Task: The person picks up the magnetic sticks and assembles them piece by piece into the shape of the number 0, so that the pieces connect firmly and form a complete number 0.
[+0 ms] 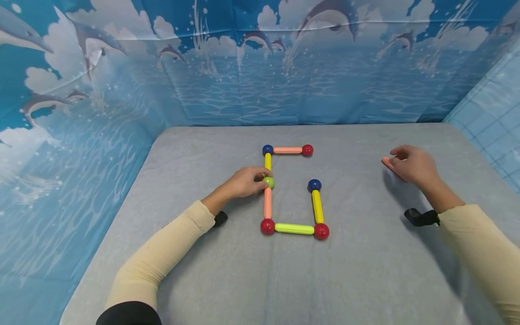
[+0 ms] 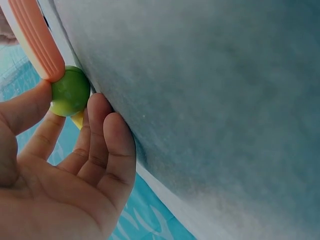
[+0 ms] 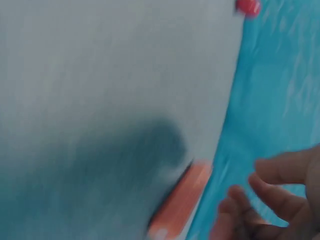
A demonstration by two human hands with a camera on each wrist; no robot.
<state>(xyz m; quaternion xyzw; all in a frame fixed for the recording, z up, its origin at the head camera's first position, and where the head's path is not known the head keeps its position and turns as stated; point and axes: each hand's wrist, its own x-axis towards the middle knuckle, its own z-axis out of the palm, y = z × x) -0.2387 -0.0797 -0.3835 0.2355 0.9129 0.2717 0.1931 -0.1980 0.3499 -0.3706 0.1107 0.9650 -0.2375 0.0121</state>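
Observation:
My left hand [image 1: 247, 182] pinches a green ball [image 1: 268, 182] between thumb and fingers; an orange stick [image 2: 37, 42] joins that ball in the left wrist view. The ball belongs to a chain on the grey table. A yellow stick [image 1: 268, 161] runs back from it to a blue ball [image 1: 267, 150], and an orange stick [image 1: 267, 203] runs forward to a red ball [image 1: 267, 226]. At the right, my right hand [image 1: 414, 166] hovers beside a loose orange stick [image 3: 181, 202]. Its fingers are loosely bent and apart from the stick in the right wrist view.
At the back, an orange stick [image 1: 287, 150] ends in a red ball [image 1: 307, 150]. In front, a yellow-green stick [image 1: 294, 229] leads to another red ball [image 1: 321, 231], then a yellow stick [image 1: 318, 206] and blue ball [image 1: 314, 185]. A dolphin-print curtain [image 1: 260, 90] borders the table [image 1: 203, 280].

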